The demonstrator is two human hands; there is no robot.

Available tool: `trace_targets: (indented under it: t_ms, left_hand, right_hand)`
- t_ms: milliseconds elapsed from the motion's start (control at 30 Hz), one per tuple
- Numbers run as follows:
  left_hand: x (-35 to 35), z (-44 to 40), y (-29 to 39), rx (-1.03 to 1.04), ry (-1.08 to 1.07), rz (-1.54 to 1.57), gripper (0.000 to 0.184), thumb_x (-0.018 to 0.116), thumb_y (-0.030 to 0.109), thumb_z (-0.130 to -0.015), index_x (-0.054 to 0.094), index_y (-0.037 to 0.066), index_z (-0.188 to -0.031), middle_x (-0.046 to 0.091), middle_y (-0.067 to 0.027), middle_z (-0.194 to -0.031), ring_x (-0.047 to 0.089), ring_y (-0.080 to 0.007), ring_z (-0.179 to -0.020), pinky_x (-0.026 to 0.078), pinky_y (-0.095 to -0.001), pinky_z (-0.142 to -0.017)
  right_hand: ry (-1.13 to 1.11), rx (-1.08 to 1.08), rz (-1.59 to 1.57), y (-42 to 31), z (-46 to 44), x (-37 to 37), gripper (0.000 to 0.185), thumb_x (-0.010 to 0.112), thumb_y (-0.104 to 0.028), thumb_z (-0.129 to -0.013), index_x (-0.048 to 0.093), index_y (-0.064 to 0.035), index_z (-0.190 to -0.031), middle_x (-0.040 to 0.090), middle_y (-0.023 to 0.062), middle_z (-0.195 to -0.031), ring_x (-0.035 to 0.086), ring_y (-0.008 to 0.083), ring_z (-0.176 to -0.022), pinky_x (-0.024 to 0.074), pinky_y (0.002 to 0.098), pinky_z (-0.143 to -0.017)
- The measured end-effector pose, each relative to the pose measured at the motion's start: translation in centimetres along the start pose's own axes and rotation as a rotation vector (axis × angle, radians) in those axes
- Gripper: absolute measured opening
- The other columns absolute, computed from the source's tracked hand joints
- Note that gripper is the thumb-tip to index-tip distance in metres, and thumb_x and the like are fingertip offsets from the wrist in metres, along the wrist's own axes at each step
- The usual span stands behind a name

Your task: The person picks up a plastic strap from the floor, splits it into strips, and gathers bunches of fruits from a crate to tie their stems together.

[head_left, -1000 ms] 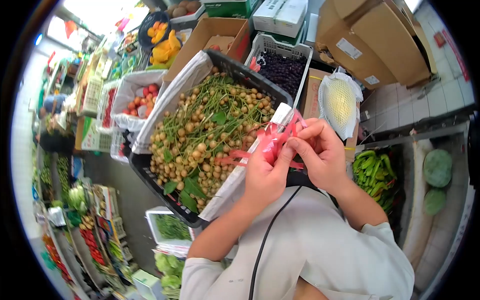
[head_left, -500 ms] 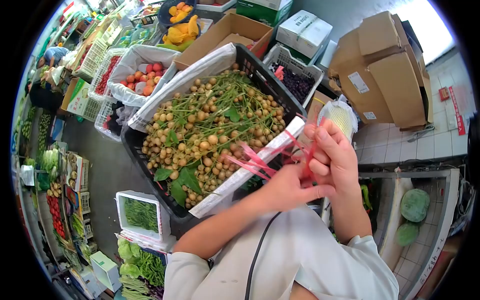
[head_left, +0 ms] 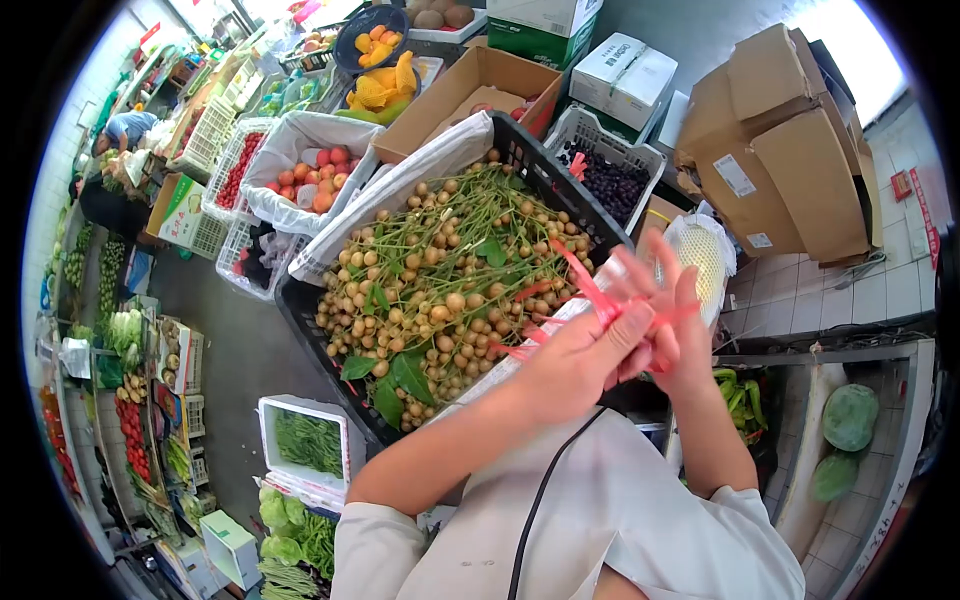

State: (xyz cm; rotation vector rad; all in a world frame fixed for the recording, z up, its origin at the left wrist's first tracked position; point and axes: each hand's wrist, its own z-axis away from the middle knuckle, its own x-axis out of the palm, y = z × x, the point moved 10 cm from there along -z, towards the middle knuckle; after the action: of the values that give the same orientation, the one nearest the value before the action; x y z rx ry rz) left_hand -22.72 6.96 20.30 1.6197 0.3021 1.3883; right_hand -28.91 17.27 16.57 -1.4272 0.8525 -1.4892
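Observation:
Pink plastic strips (head_left: 590, 285) lie across my left hand (head_left: 590, 355), which is closed on them, thumb over the bunch. Loose ends stick out toward the fruit. My right hand (head_left: 678, 315) is right beside it, its fingers raised and smeared by motion; pink strip also shows at its palm, and whether it grips any cannot be told. Both hands are over the near right edge of a black crate (head_left: 300, 310). Inside the crate are small round tan fruits on green stems, like longans (head_left: 450, 300), with some green leaves (head_left: 410, 378).
Behind the crate stand a lined basket of red fruit (head_left: 325, 172), an open cardboard box (head_left: 470, 85) and a crate of dark grapes (head_left: 615, 180). Folded cardboard (head_left: 800, 150) is at right. A foam box of greens (head_left: 310, 435) sits at left. A black cable (head_left: 535, 490) crosses my lap.
My right hand's fingers have gone from a pinch to raised and blurred. My left hand has closed round the pink strips and risen slightly. The whole view has shifted a little.

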Motion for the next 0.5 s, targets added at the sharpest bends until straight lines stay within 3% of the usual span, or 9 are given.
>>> trace_targets:
  t_ms: [67,133,167,200,233,267,333,367,500]
  left_hand:
    - [-1.6,-0.9,1.8,0.089,0.043,-0.208,0.049,0.037,0.046,-0.111,0.062,0.004,-0.116,0.056,0.0017,-0.084,0.053,-0.0068,-0.074,0.042,-0.0206,-0.067]
    - [-1.9,-1.0,3.2,-0.03,0.01,-0.105,0.049,0.037,0.046,-0.111,0.062,0.005,-0.121,0.058,0.0009,-0.087,0.055,-0.0077,-0.081,0.044,-0.0223,-0.073]
    - [-2.0,-1.3,3.8,-0.07,-0.002,-0.072,0.049,0.037,0.045,-0.111,0.062,0.005,-0.123,0.058,0.0006,-0.088,0.056,-0.008,-0.083,0.044,-0.0228,-0.076]
    - [-3.0,-1.8,5.7,0.101,0.082,-0.178,0.049,0.036,0.045,-0.111,0.063,0.006,-0.123,0.059,-0.0002,-0.089,0.056,-0.0094,-0.086,0.045,-0.0252,-0.08]
    - [-3.8,-2.1,7.1,0.19,0.121,-0.226,0.05,0.035,0.045,-0.111,0.064,0.006,-0.122,0.059,-0.0006,-0.089,0.057,-0.0102,-0.087,0.045,-0.0264,-0.082]
    - [-4.6,-2.2,8.4,0.278,0.165,-0.278,0.05,0.034,0.045,-0.112,0.064,0.006,-0.122,0.06,-0.001,-0.09,0.057,-0.0109,-0.088,0.045,-0.0275,-0.084]
    - [-6.2,-2.5,10.7,0.301,0.155,-0.739,0.053,0.031,0.044,-0.112,0.067,0.005,-0.117,0.063,-0.0036,-0.096,0.059,-0.0142,-0.095,0.044,-0.032,-0.094]
    - [-8.1,-3.7,10.5,0.272,0.154,-0.709,0.056,0.029,0.045,-0.112,0.068,0.005,-0.115,0.066,-0.0053,-0.102,0.06,-0.0161,-0.1,0.043,-0.033,-0.097]
    - [-12.5,-6.7,12.5,0.245,0.192,-0.564,0.053,0.032,0.041,-0.112,0.067,0.001,-0.112,0.069,-0.0085,-0.109,0.063,-0.0185,-0.103,0.046,-0.0343,-0.099]
  right_hand:
    - [-0.51,0.293,-0.384,1.8,2.4,4.0,0.084,0.044,-0.065,-0.102,0.022,-0.0068,-0.159,0.06,0.0139,-0.132,0.062,0.0177,-0.097,0.049,0.0363,-0.089]
    - [-0.339,0.287,-0.303,1.7,2.9,4.1,0.078,0.043,-0.061,-0.103,0.028,-0.0054,-0.156,0.07,0.0134,-0.113,0.062,0.0145,-0.08,0.0512,0.0329,-0.075]
    - [-0.429,0.33,-0.082,1.8,3.5,5.1,0.076,0.04,-0.064,-0.103,0.035,-0.0059,-0.152,0.065,0.009,-0.09,0.058,0.0131,-0.067,0.0483,0.0291,-0.064]
    - [-0.517,0.37,0.143,1.8,4.2,5.8,0.075,0.036,-0.066,-0.103,0.043,-0.0064,-0.147,0.06,0.0047,-0.067,0.055,0.0117,-0.053,0.0454,0.0254,-0.053]
    - [-0.536,0.328,0.224,0.3,4.4,6.3,0.06,0.041,-0.054,-0.107,0.055,-0.0009,-0.133,0.046,-0.0026,-0.058,0.041,0.0089,-0.043,0.0364,0.0239,-0.046]
    - [-0.534,0.326,0.228,0.3,4.1,5.6,0.06,0.041,-0.054,-0.107,0.055,-0.0009,-0.133,0.046,-0.0026,-0.058,0.041,0.0089,-0.043,0.0364,0.0239,-0.046]
    - [-0.598,0.425,0.185,1.2,3.9,4.9,0.051,0.044,-0.043,-0.109,0.06,0.0039,-0.121,0.04,-0.0047,-0.06,0.032,0.006,-0.046,0.0265,0.0231,-0.045]
    - [-0.509,0.363,0.17,0.4,3.2,4.8,0.051,0.041,-0.041,-0.11,0.061,0.0058,-0.112,0.033,-0.0066,-0.061,0.025,0.0047,-0.049,0.0206,0.0243,-0.046]
    - [-0.361,0.33,0.095,0.0,1.2,3.6,0.044,0.041,-0.037,-0.111,0.061,0.002,-0.105,0.033,-0.0072,-0.063,0.025,0.0039,-0.05,0.0208,0.0237,-0.047]
